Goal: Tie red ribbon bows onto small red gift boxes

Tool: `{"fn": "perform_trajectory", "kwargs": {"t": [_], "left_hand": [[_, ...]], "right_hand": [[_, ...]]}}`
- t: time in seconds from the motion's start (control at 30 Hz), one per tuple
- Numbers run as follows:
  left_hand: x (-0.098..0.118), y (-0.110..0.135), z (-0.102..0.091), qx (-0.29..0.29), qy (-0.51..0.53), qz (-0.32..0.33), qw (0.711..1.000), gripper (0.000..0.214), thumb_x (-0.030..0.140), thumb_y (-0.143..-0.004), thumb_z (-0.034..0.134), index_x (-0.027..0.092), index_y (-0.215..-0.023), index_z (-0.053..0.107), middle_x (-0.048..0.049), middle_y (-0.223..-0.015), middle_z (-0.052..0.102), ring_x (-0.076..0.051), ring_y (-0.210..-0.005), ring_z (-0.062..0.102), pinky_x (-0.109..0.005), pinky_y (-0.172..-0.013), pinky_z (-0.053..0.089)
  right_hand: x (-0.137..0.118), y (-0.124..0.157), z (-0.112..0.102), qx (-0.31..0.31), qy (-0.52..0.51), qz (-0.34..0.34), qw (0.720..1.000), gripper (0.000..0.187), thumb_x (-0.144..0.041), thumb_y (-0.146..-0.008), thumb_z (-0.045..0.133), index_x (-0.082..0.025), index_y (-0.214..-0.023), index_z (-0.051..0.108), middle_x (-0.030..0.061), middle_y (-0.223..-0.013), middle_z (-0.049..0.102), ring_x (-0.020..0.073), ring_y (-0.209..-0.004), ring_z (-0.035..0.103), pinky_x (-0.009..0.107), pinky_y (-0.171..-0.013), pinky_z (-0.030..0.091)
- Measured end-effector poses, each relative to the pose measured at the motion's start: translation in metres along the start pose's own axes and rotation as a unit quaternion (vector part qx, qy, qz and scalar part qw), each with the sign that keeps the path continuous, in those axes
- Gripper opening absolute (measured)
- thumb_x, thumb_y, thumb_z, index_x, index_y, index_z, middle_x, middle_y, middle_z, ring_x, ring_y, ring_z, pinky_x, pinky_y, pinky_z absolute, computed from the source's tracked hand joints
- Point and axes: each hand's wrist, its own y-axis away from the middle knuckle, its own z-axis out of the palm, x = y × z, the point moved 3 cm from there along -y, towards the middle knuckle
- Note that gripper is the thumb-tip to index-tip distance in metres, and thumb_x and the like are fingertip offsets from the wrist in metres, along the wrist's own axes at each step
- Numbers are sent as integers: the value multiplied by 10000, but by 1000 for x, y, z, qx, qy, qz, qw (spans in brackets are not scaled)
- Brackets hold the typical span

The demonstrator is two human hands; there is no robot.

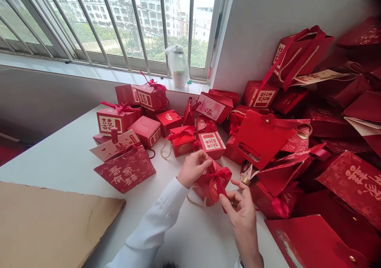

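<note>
A red gift box (208, 190) with a ribbon bow (219, 176) is held on the white table (59, 161). The left hand (193, 169) is curled over its top; the right hand (241, 216) appears pinched on the ribbon tail (222, 194). Bow work is in hand; fine fingertip control is called for.

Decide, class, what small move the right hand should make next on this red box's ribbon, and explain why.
Probably the right hand should draw the ribbon tail snug, since its fingers are at it while the left hand steadies the red box.
</note>
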Motion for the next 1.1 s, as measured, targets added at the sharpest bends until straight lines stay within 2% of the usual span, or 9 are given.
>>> {"fn": "perform_trajectory", "kwargs": {"t": [0.17,0.27,0.37,0.47,0.6,0.73,0.9,1.0,1.1], "left_hand": [[-12,-6,2,2,76,-5,997,244,389,-748,603,153,-758,542,12,-667,585,-86,-538,495,-196,-513,397],[-9,-5,-1,24,10,9,1000,254,413,-798,548,160,-795,573,2,-703,602,-115,-624,528,-209,-559,406],[-1,-3,-2,36,-61,11,997,316,455,-850,465,170,-773,576,13,-660,588,-131,-637,533,-229,-592,391],[5,-2,0,31,-78,16,996,267,437,-822,520,177,-791,571,28,-613,591,-129,-577,539,-233,-588,391],[2,-3,4,37,-47,15,998,173,345,-791,556,174,-819,556,36,-608,602,-106,-491,515,-220,-551,392],[-5,-5,8,61,-10,3,998,141,298,-767,570,166,-817,562,57,-535,532,-90,-472,458,-197,-513,352],[-9,-7,9,74,17,-10,997,140,287,-768,567,165,-837,571,82,-480,458,-81,-444,417,-186,-493,323],[-7,-6,7,64,-9,-3,998,143,293,-798,542,167,-858,571,76,-501,477,-84,-455,432,-192,-510,331],[-2,-1,4,62,-46,3,997,162,323,-836,505,175,-873,563,66,-529,504,-95,-479,464,-205,-540,347]], "right_hand": [[3,-5,-5,-46,29,19,998,465,-353,-796,633,-196,-1162,394,-69,-608,522,130,-530,520,247,-516,441],[-8,-9,-13,10,142,-36,989,441,-372,-806,628,-212,-1170,438,-4,-785,574,160,-658,571,288,-592,485],[-28,-12,-12,74,289,-181,937,256,-355,-874,545,-223,-1093,565,56,-960,568,194,-834,554,344,-738,481],[-41,-15,2,58,383,-316,866,240,-294,-919,482,-237,-1097,633,69,-974,549,210,-885,515,412,-862,427],[-39,-18,19,40,453,-353,818,236,-236,-922,481,-212,-1054,675,74,-902,546,212,-823,472,403,-822,422],[-34,-16,25,59,453,-353,816,230,-197,-925,467,-197,-939,696,75,-864,529,211,-810,453,356,-758,431],[-33,-13,26,72,442,-349,823,230,-171,-914,477,-209,-947,701,75,-884,535,210,-818,451,354,-772,421],[-33,-15,22,68,401,-335,850,200,-228,-913,496,-214,-977,686,72,-918,552,212,-861,473,366,-824,408],[-33,-21,8,109,328,-268,899,216,-346,-894,527,-205,-1015,639,65,-954,585,216,-901,521,355,-837,405]]}}
